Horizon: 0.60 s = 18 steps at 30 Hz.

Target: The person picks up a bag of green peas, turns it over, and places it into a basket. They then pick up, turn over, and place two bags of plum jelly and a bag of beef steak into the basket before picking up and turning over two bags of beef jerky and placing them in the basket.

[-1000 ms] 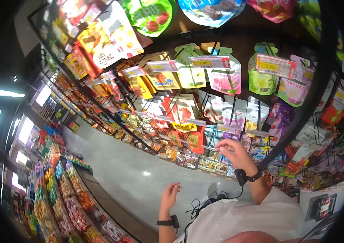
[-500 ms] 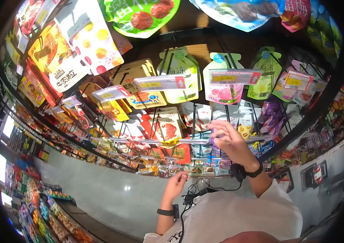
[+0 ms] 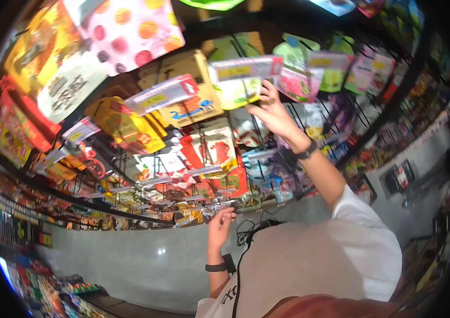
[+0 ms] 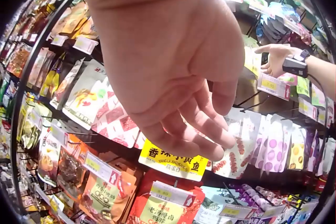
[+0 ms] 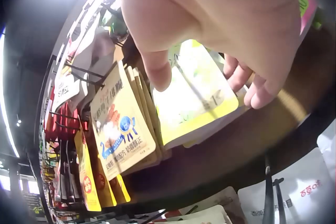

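My right hand [image 3: 278, 114] reaches up to a yellow-green and white snack pouch [image 3: 239, 95] hanging on the rack. In the right wrist view the thumb lies at the left side of that pouch [image 5: 197, 95], and the other fingers are spread at its right edge. Left of it hang tan pouches [image 5: 123, 124] with a blue ribbon print. My left hand [image 3: 220, 225] hangs low before the rack, fingers loosely curled and holding nothing. In the left wrist view it overlaps a pouch with a yellow lower band [image 4: 173, 163].
Price tags [image 3: 164, 94] stick out from the hooks in front of the pouches. A dark curved rack bar [image 3: 389, 119] runs along the right side. Pink-and-white pouches [image 3: 296, 85] hang beside the hand. Grey floor [image 3: 129, 259] lies below, with cables [image 3: 246, 233] near my waist.
My right hand has risen from the lower hooks to the yellow-green pouch, its arm now stretched upward. The left hand stays low. The head view has shifted closer to the upper-left pouches.
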### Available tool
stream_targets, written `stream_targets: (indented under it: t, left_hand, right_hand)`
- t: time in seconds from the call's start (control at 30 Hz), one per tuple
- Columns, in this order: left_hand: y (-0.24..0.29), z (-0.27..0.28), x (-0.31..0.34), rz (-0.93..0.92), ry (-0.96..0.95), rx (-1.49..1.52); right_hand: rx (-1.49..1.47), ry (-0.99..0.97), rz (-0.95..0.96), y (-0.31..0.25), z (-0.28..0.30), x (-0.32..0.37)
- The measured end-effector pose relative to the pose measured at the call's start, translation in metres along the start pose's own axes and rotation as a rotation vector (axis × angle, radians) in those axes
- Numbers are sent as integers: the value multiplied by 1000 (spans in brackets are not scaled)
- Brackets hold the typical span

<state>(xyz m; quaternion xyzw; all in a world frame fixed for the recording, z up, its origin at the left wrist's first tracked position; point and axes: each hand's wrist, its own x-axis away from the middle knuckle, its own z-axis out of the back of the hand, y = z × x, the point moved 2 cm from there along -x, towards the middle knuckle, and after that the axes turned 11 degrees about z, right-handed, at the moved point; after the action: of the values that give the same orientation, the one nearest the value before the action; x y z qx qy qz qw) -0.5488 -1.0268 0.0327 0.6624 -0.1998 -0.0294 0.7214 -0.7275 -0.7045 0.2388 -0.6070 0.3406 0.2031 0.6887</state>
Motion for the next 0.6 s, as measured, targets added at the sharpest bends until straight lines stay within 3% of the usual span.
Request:
stream_targets:
  t: [0.03,0.07,0.1,0.13,0.2,0.3,0.47,0.53,0.6]
  left_hand:
    - [7,4,6,40,13,-50]
    - [3,9,8,50,2,-35]
    - [-1,12,7,53,-8,-18]
    - [-3,15,9,61,-13,0]
    - [-3,17,10,76,-24,1]
    - [3,23,16,78,-44,-31]
    - [6,23,21,75,-78,-69]
    - [-5,23,17,62,-102,-66]
    - [-12,24,20,52,-107,-84]
  right_hand:
    - [-69,84,-43,1,-5,-2]
    - [109,124,-48,3,-7,-2]
    - [133,86,-168,-10,-11,-6]
    - [6,21,-289,-20,-12,-8]
    - [-75,77,-338,-9,-18,-11]
    - [-178,154,-285,-12,-29,-13]
    - [-1,77,-276,-21,-29,-13]
    - [-10,91,-181,-12,-26,-6]
    - [-191,112,-269,-17,-25,4]
